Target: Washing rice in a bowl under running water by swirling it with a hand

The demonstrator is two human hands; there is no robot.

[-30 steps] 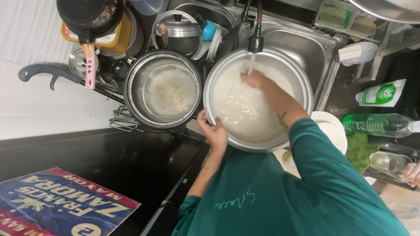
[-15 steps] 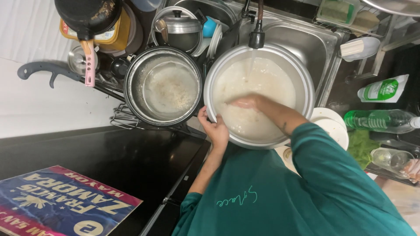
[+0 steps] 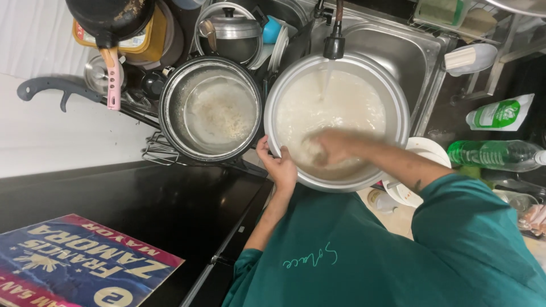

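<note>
The left hand (image 3: pixel 280 166) grips the near rim of the bowl (image 3: pixel 398 99), thumb on the inside and fingers under the edge, so the bowl does not turn or slide while it is stirred. The right hand (image 3: pixel 331 146) is down inside the bowl, in the cloudy white water (image 3: pixel 352 105). It is blurred, so I cannot tell if its fingers are spread or closed on something; it seems to rub what lies on the bottom. The bowl stands over the sink (image 3: pixel 398 51), straight under the tap (image 3: pixel 334 42), and a thin stream falls into the water just beyond the right hand. This place lets the water fill the bowl and any spill go into the sink.

Just left of the left hand sits a pot (image 3: pixel 210 108) with some pale remains inside, on a wire rack (image 3: pixel 162 153). To the right of the right hand, well apart, a green bottle (image 3: pixel 495 154) lies on its side.
</note>
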